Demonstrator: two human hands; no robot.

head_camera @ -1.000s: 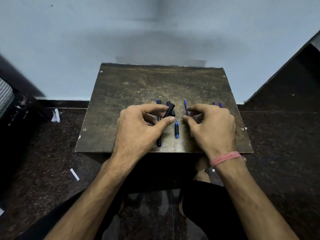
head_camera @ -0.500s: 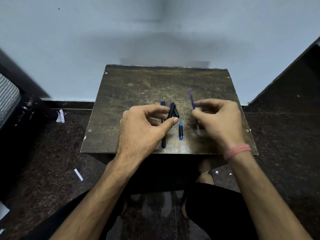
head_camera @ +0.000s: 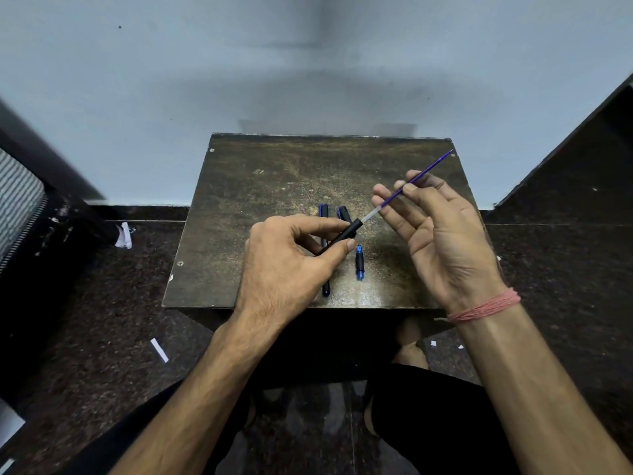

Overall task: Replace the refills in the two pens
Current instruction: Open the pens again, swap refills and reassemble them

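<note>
The left hand point(head_camera: 284, 265) grips a black pen barrel point(head_camera: 339, 236), open end pointing far-right. The right hand point(head_camera: 442, 234) pinches a blue refill point(head_camera: 411, 181) along that same axis, its near tip at the barrel's mouth.

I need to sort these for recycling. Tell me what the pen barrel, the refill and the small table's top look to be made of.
Pen barrel, held by the left hand: matte black, probably plastic, with no shine.
Refill, pinched by the right hand: thin translucent tube, likely plastic, with blue-violet ink showing through and a clear stretch near the barrel.
Table top: dark brown, scuffed and worn pale in patches; possibly laminate or painted wood, hard to tell.
</note>
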